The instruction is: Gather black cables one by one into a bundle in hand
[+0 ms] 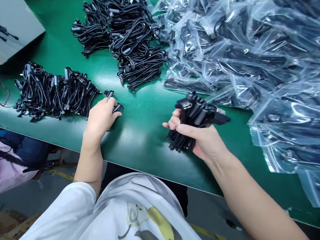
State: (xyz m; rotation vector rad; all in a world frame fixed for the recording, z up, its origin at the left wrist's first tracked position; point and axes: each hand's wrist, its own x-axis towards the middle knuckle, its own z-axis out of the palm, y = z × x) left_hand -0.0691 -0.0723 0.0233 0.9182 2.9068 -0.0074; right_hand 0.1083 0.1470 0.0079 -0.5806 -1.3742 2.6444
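My right hand (pixel 203 137) is wrapped round a bunch of black cables (pixel 190 115), folded up with their plugs sticking out at the top. It holds them above the green table. Over at the left, my left hand (pixel 101 116) is closed on a single coiled black cable (pixel 118 108) at the table surface; part of that cable is hidden under the palm. Just left of this hand lies a row of bundled black cables (pixel 54 94). A larger heap of black cables (pixel 133 35) is farther back on the table.
Clear plastic bags (pixel 251 68) with black cables inside cover the right side of the green table (pixel 139 129). A grey box-like panel (pixel 13 21) stands at the back left, near thin red wires (pixel 0 91). Another person's pink sleeve (pixel 4 170) shows at the lower left.
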